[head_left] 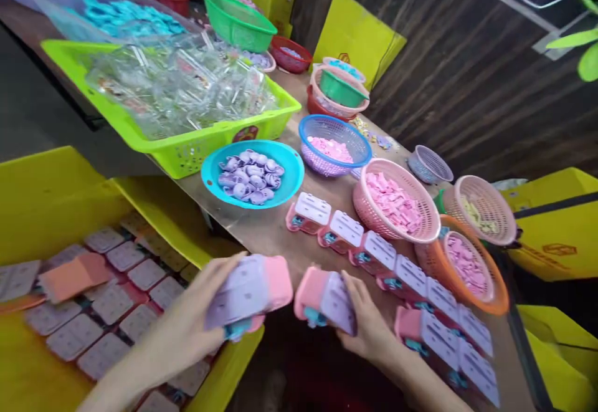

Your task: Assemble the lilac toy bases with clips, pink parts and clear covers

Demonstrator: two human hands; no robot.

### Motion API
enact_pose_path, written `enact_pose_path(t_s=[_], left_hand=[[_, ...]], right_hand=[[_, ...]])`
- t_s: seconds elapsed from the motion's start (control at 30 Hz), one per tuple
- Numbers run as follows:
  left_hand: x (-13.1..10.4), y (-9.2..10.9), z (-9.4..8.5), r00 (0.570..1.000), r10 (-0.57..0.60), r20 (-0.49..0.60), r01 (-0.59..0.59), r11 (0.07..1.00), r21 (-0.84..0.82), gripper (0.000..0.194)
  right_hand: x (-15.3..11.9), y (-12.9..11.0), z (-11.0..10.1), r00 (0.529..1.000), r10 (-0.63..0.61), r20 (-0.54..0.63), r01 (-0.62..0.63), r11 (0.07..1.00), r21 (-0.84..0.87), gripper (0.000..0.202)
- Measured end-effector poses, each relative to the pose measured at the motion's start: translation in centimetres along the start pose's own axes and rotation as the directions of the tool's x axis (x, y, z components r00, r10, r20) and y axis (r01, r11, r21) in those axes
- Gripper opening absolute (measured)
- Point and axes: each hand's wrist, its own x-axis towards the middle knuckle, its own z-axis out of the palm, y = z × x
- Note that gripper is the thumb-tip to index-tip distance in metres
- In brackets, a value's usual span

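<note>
Near the middle of the head view, my left hand (205,306) is wrapped round a pink and lavender plastic box (250,287) with a teal part underneath. Just to its right, my right hand (369,318) grips a similar pink and lavender box (322,297), tilted and also teal below. A gap separates the two held boxes. Beyond my right hand, a row of like boxes (346,228) stands on the brown table (261,231), with a shorter second row (441,337) nearer me.
At lower left, a yellow carton (56,187) holds many such boxes. A cyan bowl (289,178) of lavender pieces, a lime basket (177,156) of clear plastic parts and a pink basket (430,225) of pink pieces stand beyond the hands.
</note>
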Motion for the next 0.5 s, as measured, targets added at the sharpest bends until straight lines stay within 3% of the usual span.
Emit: enact_pose_path(t_s=[0.03,0.1,0.23,0.33,0.5], left_hand=[[1.2,2.4,2.6,0.985,0.102,0.141,-0.104,0.995,0.009,0.069],[3.8,6.0,7.7,0.909,0.231,0.346,-0.254,0.967,0.019,0.076],[7.9,9.2,16.3,0.799,0.283,0.531,-0.411,0.901,0.138,0.082],[9.3,9.7,20.5,0.759,0.290,0.582,-0.479,0.855,0.200,0.078],[8.5,9.6,24.8,0.769,0.355,0.531,-0.520,0.831,0.197,0.085]], right_hand=[[-1.7,2.8,-1.6,0.996,0.075,-0.038,-0.076,0.996,-0.041,0.095],[-4.4,7.6,-4.1,0.985,0.163,-0.061,-0.168,0.981,-0.096,0.094],[-7.3,14.0,-6.1,0.980,0.198,0.008,-0.194,0.968,-0.160,0.099],[-8.2,16.5,-5.6,0.983,0.183,-0.008,-0.180,0.958,-0.224,0.098],[-9.2,18.5,-4.8,0.992,-0.008,-0.130,-0.033,0.950,-0.310,0.094]])
